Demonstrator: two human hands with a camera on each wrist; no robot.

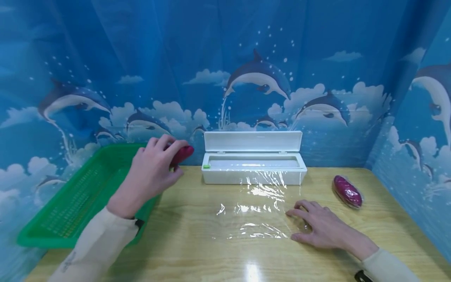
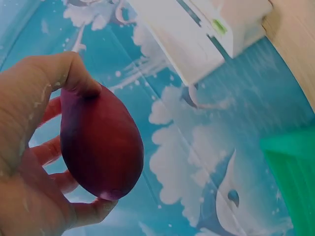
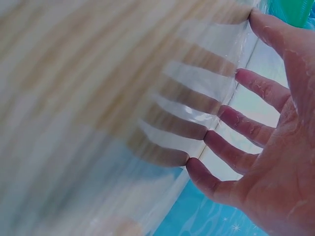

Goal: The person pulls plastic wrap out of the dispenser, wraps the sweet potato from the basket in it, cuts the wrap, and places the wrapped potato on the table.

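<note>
My left hand (image 1: 151,168) grips a smooth purple sweet potato (image 2: 103,142), raised beside the green basket (image 1: 26,235). In the left wrist view, the thumb lies over one end and the fingers curl behind it. A sheet of clear cling film (image 1: 260,207) stretches from the white film dispenser (image 1: 229,177), whose lid (image 1: 251,141) stands up, forward over the tabletop. At the film's right edge, my right hand (image 1: 322,227) touches down with spread fingertips (image 3: 199,169), the palm raised. Fingertip reflections show on the glossy surface in the right wrist view.
A film-wrapped purple sweet potato (image 1: 347,192) lies on the right of the wooden table (image 1: 190,250). A small green slider (image 1: 206,167) sits at the dispenser's left end. Blue dolphin-print curtain (image 1: 169,58) hangs behind and along the right side.
</note>
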